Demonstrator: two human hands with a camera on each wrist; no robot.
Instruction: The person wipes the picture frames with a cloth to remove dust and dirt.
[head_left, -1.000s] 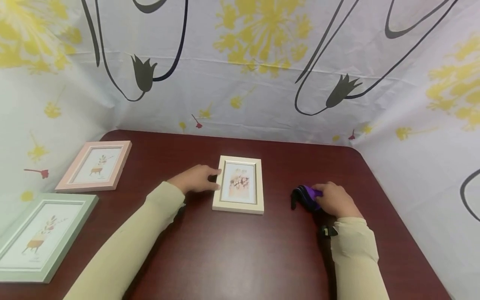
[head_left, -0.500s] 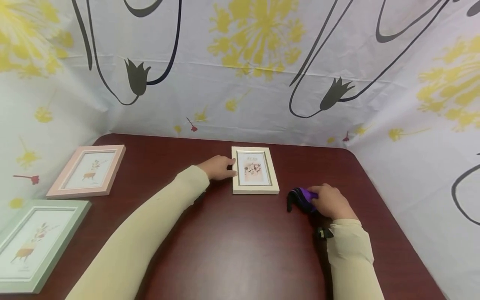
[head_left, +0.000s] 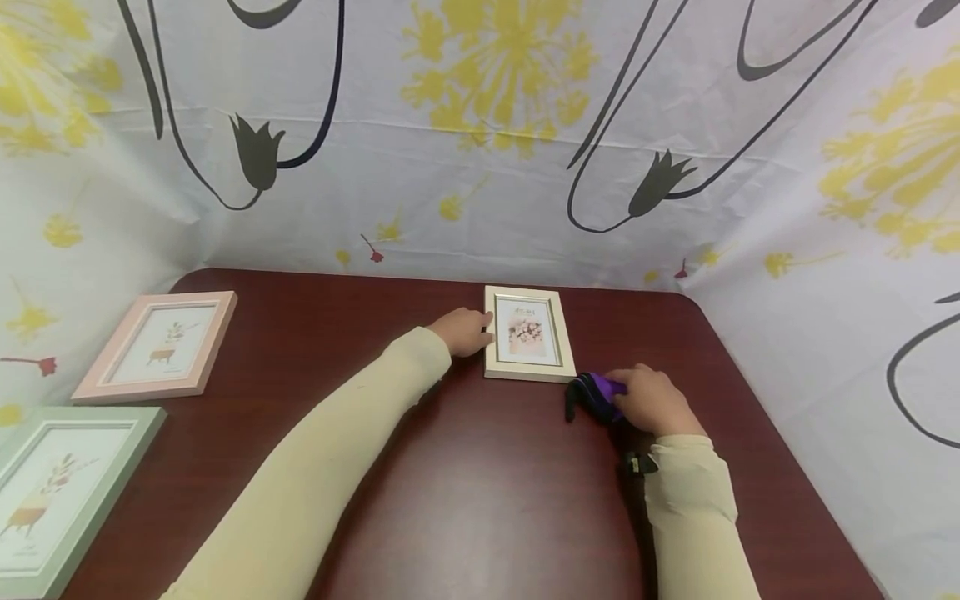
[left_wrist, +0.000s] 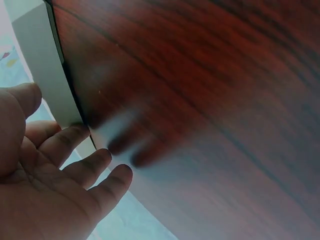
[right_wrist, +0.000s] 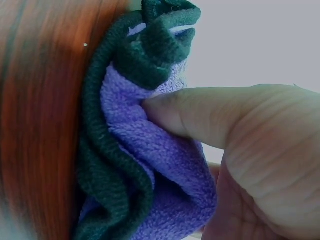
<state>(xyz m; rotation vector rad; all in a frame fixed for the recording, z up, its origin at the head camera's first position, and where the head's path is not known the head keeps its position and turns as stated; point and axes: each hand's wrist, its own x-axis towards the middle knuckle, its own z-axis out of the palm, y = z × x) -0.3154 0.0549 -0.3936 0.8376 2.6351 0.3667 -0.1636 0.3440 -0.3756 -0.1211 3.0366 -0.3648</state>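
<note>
A cream picture frame [head_left: 528, 333] with a flower print lies near the back of the dark red table. My left hand [head_left: 462, 331] is at its left side; thumb and fingertips touch the edge. The left wrist view shows the fingers of that hand [left_wrist: 65, 180] spread and mostly straight, a fingertip against the frame's side [left_wrist: 47, 65]. My right hand [head_left: 654, 402] pinches a bunched purple cloth with dark edging [head_left: 596, 396], just by the frame's front right corner. Up close, the thumb [right_wrist: 185, 112] presses into the folded purple cloth [right_wrist: 160, 130]; the fingers behind it are mostly hidden.
On the left of the table [head_left: 465, 500] lie a pink picture frame [head_left: 213, 333] and, nearer, a green picture frame [head_left: 112, 492], partly out of view. A white patterned sheet [head_left: 450, 167] hangs behind the table and along both sides.
The cream frame has slid right and toward the back with my left hand at its edge, bringing it close to the cloth. My right hand keeps its hold, almost in place.
</note>
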